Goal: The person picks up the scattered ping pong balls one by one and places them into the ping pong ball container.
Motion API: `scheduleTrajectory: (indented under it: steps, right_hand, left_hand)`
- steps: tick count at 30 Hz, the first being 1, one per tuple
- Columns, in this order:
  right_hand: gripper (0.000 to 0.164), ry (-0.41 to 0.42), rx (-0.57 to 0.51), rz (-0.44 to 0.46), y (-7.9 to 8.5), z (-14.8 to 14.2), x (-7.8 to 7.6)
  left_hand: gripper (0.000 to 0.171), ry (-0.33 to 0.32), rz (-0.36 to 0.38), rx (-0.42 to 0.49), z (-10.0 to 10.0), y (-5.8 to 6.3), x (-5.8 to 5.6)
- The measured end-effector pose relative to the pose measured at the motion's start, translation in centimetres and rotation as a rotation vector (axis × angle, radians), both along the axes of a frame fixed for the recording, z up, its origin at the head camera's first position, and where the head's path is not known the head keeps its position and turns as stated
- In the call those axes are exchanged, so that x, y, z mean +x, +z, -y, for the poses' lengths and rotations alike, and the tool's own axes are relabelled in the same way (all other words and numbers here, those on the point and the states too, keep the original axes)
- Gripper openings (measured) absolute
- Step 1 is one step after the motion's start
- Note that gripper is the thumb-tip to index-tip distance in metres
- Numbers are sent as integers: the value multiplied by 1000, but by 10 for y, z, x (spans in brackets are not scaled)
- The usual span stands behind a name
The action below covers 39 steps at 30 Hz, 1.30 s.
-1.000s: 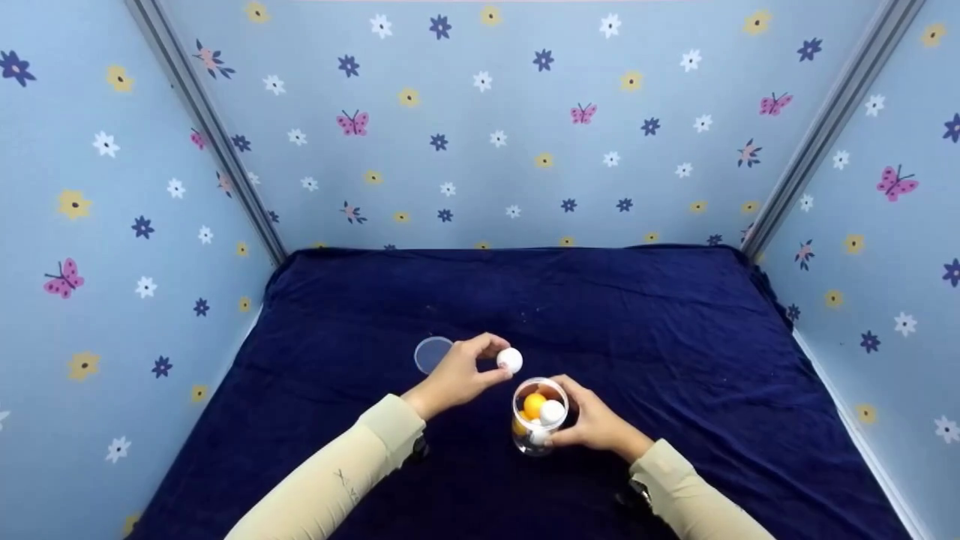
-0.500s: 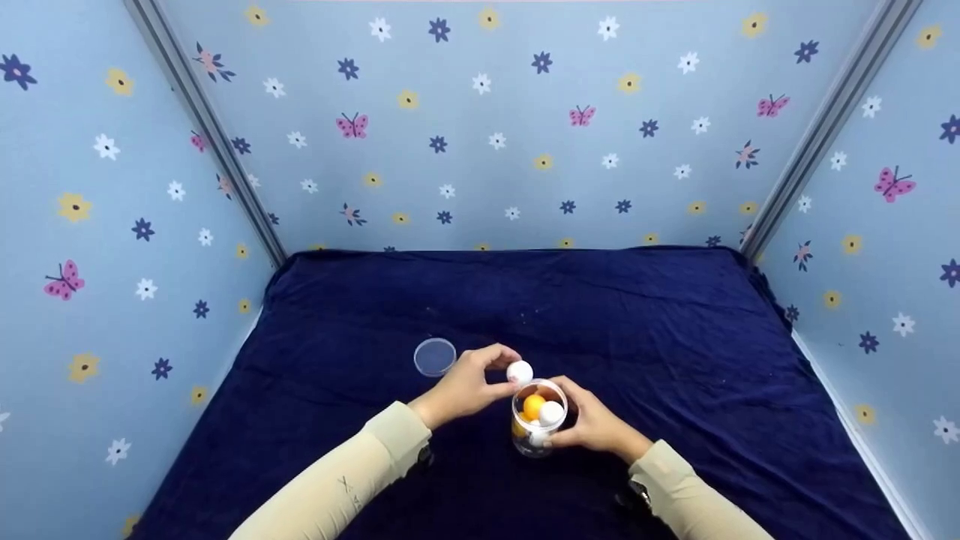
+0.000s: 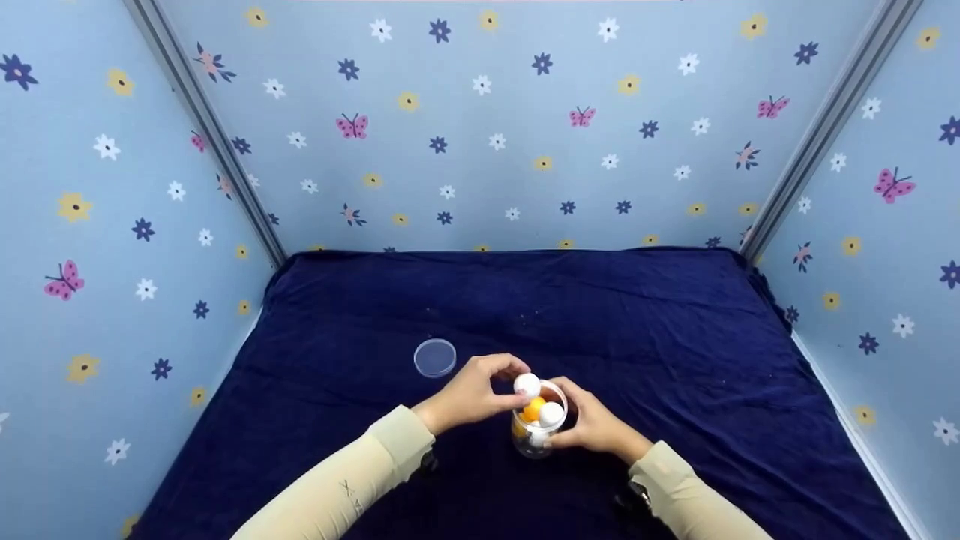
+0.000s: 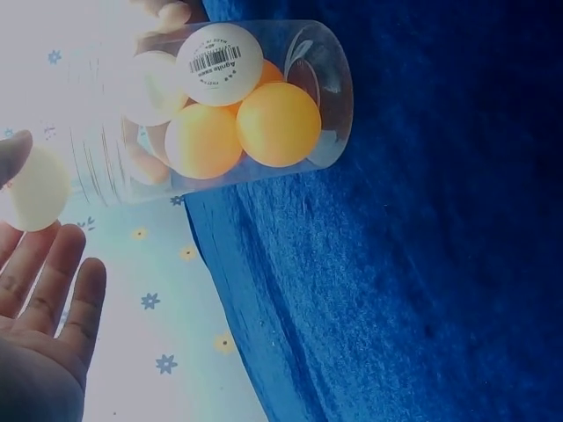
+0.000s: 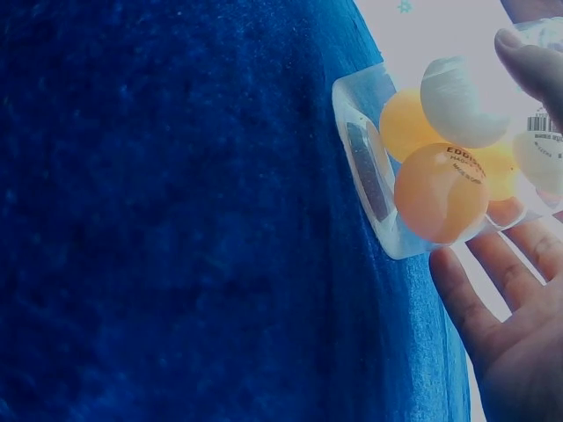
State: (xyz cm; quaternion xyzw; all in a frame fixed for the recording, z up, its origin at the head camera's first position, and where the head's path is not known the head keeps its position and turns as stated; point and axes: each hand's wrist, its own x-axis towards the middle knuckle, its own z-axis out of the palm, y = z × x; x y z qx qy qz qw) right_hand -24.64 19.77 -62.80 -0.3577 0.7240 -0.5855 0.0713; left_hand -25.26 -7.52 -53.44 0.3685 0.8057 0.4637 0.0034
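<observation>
My left hand [image 3: 472, 391] pinches a white table tennis ball [image 3: 527, 385] at the mouth of a clear plastic jar [image 3: 532, 451]. My right hand [image 3: 598, 424] grips the jar around its right side, thumb toward the front. Inside lie several white and orange balls; an orange ball [image 4: 279, 124] and a printed white ball [image 4: 219, 64] show through the wall in the left wrist view. From the right wrist, another orange ball [image 5: 441, 192] with lettering appears near the jar's base. In the left wrist view the pinched ball is partly covered by fingers.
A round clear lid [image 3: 435, 358] lies on the dark blue cloth [image 3: 637, 307], beyond and left of the jar. Blue flower-patterned walls [image 3: 480, 124] enclose the back and both sides.
My left hand has moved right and toward the jar with the white ball, from beside it to over its mouth. The right hand and jar stay nearly still. More of the lid now shows.
</observation>
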Motion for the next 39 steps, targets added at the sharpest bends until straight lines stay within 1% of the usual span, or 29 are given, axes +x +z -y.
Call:
scheduleTrajectory:
  steps: [3,7,10,12,16,24,31,34,39]
  right_hand:
    - [78,-6,5,-14,-1,0,-1]
    - [79,-8,10,-6,-1,0,-1]
    - [79,-5,8,8,0,0,-1]
    - [78,-1,6,15,0,0,-1]
    - [77,3,6,25,1,0,-1]
    - [78,5,5,18,0,0,-2]
    - [79,17,-3,-5,1,0,-3]
    - [79,16,8,-16,1,1,-2]
    - [80,2,32,-13,1,0,-1]
  left_hand:
    - [33,-22,-40,-6,0,-2,1]
    - [32,-56,-107,-31,0,-5,1]
    - [32,-80,-152,-74,0,-6,2]
    - [32,-85,-171,-108,0,-6,2]
    - [34,-82,-180,-164,1,-6,2]
    - [34,-87,-204,-203,2,-7,3]
    - [34,-97,-216,-265,2,-7,4]
    - [35,-98,-210,-275,2,-8,4]
    - [34,-103,-206,-253,3,-10,3]
